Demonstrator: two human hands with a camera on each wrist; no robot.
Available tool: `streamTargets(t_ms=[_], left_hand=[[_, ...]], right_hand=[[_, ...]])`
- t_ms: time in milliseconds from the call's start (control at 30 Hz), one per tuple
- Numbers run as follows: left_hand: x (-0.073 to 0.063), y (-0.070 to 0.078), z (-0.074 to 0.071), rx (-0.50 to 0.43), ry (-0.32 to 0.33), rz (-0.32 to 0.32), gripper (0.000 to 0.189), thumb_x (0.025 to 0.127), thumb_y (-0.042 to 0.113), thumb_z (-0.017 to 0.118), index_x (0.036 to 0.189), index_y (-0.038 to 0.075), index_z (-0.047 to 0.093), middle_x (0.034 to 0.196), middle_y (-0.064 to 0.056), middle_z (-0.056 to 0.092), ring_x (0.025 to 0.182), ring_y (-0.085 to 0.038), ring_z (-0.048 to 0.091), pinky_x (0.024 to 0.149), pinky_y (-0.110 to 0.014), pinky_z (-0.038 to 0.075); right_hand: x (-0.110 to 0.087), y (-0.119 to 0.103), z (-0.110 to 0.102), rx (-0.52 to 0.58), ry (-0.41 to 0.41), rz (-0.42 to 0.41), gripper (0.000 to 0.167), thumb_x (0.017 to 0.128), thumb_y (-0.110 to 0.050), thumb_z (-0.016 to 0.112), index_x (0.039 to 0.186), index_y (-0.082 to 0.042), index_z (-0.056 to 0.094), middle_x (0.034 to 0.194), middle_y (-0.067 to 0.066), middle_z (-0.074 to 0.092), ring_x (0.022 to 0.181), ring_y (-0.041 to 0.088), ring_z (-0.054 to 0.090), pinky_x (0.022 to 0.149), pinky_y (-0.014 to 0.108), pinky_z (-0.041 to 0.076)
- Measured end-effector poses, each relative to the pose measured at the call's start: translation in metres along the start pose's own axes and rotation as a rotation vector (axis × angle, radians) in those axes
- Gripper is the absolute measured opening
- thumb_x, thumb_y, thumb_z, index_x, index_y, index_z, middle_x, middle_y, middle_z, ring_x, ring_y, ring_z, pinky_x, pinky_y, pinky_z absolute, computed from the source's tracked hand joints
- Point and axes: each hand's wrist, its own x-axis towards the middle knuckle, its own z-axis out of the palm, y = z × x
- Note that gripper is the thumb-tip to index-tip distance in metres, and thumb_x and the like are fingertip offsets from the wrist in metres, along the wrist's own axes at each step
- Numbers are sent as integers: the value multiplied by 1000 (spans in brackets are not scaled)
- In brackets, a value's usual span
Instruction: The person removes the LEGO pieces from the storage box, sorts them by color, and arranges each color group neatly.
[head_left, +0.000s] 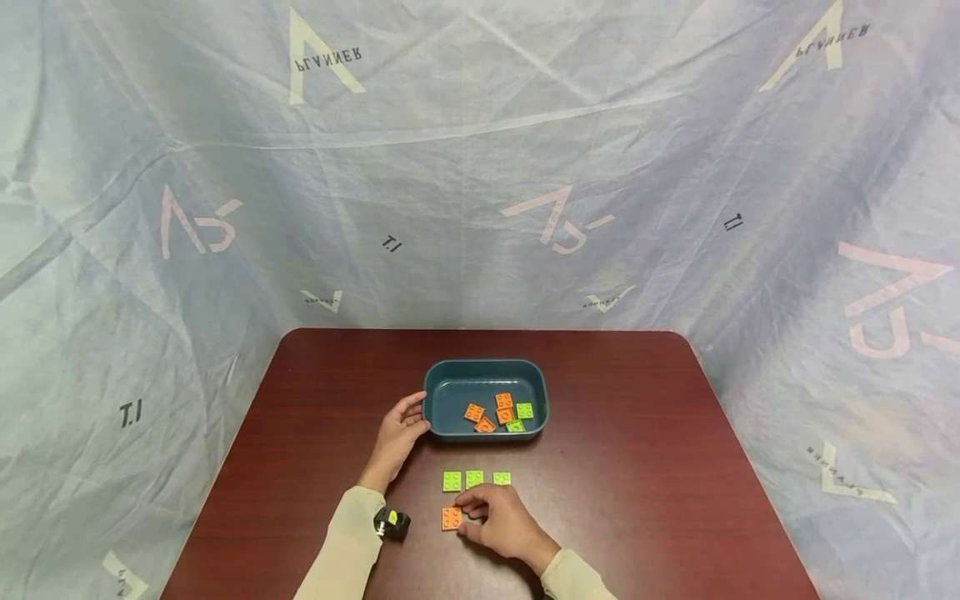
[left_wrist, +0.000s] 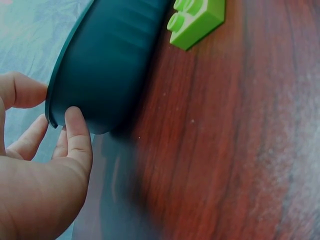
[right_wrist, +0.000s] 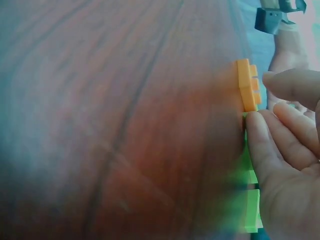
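Note:
A dark teal dish (head_left: 486,438) stands on the table with several orange bricks (head_left: 503,401) and green bricks (head_left: 524,410) inside it. My left hand (head_left: 397,433) grips the dish's left end, fingers at the rim and against the outer wall (left_wrist: 107,65). Nearer to me, a single orange brick (head_left: 451,518) lies studs up. The right hand (head_left: 501,521) pinches it between thumb and fingers at its right side. Just beyond, three green bricks (head_left: 452,482) make a row; the hand partly covers the rightmost green brick (head_left: 502,478).
The dark red wooden table (head_left: 637,467) has rounded far corners. Grey printed cloth (head_left: 465,208) hangs behind and on both sides. A black wrist camera (head_left: 392,523) sits at the left cuff.

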Motion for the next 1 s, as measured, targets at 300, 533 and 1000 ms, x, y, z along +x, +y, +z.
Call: streamTargets(t_ms=[300, 533, 1000], left_hand=[[0, 2, -1, 7, -11, -8, 61, 96, -5, 65, 154, 10, 54, 145, -24, 53, 128, -40, 55, 92, -34, 52], [-2, 3, 0, 19, -12, -9, 61, 97, -2, 66, 155, 10, 53, 144, -23, 54, 128, -40, 56, 95, -41, 52], [-2, 3, 0, -1, -15, -15, 63, 95, -3, 65, 156, 10, 52, 145, -25, 53, 127, -41, 57, 96, -41, 52]], right_hand=[[10, -14, -18, 108, 51, 2, 33, 88, -5, 85, 118, 3, 75, 110, 17, 79, 98, 29, 78, 84, 27, 62], [24, -24, -33, 102, 95, -17, 33, 89, -5, 83, 121, -5, 74, 115, 22, 77, 102, 36, 77, 89, 42, 63], [60, -43, -81, 10, 199, -34, 27, 92, -12, 82, 119, -11, 77, 117, 13, 79, 100, 21, 79, 83, 25, 62]])
